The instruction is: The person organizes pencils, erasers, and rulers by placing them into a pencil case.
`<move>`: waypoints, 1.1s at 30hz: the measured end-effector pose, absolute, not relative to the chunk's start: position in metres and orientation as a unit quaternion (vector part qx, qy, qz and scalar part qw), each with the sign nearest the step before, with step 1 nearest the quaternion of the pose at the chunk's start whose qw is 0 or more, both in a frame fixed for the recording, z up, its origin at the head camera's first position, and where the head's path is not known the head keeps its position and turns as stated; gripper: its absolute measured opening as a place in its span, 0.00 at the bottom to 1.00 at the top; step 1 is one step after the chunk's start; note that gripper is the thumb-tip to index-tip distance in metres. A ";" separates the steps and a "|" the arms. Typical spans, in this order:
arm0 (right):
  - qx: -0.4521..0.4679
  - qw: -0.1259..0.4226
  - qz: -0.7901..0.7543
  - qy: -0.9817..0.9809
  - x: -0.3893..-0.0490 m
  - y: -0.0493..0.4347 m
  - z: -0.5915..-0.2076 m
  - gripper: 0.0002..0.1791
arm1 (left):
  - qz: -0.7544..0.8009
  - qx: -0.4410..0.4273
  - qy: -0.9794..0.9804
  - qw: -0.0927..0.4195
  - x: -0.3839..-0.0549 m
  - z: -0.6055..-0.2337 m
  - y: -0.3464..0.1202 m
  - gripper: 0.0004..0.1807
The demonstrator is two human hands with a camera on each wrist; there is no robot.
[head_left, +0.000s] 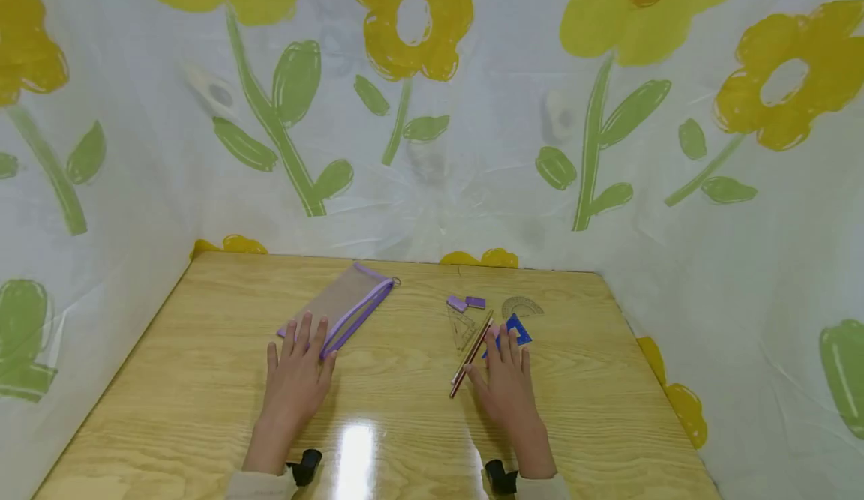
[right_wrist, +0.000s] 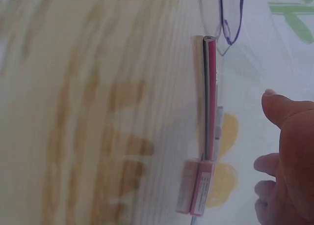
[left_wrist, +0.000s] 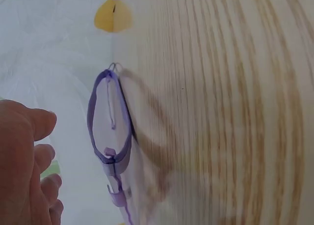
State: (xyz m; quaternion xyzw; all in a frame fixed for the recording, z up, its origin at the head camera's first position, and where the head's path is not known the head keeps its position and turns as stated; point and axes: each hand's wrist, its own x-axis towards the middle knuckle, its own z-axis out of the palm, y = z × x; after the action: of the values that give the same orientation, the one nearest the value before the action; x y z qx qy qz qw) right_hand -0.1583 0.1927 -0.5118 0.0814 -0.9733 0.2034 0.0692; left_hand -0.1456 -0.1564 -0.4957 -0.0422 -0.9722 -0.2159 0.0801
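My left hand (head_left: 295,381), fingers extended, is at the near edge of a mesh pouch (head_left: 343,295) with purple trim. In the left wrist view the pouch's purple rim (left_wrist: 91,114) gapes, and the thumb and fingers stand apart from it. My right hand (head_left: 508,386) hovers with loosely spread fingers by a bundle of pencils (head_left: 472,354) and overlaps a blue set square (head_left: 518,327). The right wrist view shows the pencils (right_wrist: 212,102) lying side by side, a pink eraser (right_wrist: 202,189) at their end, and the hand holding nothing.
Beyond the pencils lie two small purple blocks (head_left: 475,302), a clear set square (head_left: 460,326) and a clear protractor (head_left: 522,306). White cloth walls (head_left: 439,208) with printed flowers border the wooden table (head_left: 405,425) at the back and sides.
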 end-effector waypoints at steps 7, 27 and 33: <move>0.093 0.072 0.200 -0.973 -0.159 0.189 -0.511 0.44 | -0.224 -0.052 -0.969 0.093 -0.148 -0.494 -0.155 0.34; 0.204 -0.031 0.319 -0.925 -0.173 0.180 -0.494 0.33 | -0.248 -0.159 -0.953 0.074 -0.181 -0.487 -0.143 0.29; 0.210 -0.059 0.381 -0.898 -0.192 0.178 -0.497 0.30 | -0.230 -0.161 -0.959 0.040 -0.196 -0.495 -0.138 0.28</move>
State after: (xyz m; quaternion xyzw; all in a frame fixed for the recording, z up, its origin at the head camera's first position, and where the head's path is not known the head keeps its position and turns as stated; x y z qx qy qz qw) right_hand -0.1917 0.1777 -0.4972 0.2101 -0.8984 0.3812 -0.0594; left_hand -0.1957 -0.1384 -0.4950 -0.1610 -0.9589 -0.2301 0.0399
